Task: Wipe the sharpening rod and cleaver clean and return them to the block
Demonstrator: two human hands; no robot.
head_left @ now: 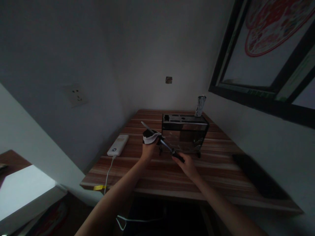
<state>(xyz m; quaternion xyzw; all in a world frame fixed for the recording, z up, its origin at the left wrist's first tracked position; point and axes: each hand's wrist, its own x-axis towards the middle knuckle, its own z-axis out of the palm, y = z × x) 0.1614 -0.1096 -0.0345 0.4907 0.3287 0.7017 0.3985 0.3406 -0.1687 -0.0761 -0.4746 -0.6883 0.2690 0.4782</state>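
Well inside table edge (159,190): left hand (147,151), right hand (188,165) hold rod (165,144).

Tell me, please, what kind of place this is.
Probably a room in a home, perhaps a kitchen corner: a wooden table stands against plain walls, with a slotted knife block and a power bank on it, and a wall socket nearby.

Slim steel rod (166,146) (black handle low right) slants up-left through a bunched white-and-black cloth (150,137)
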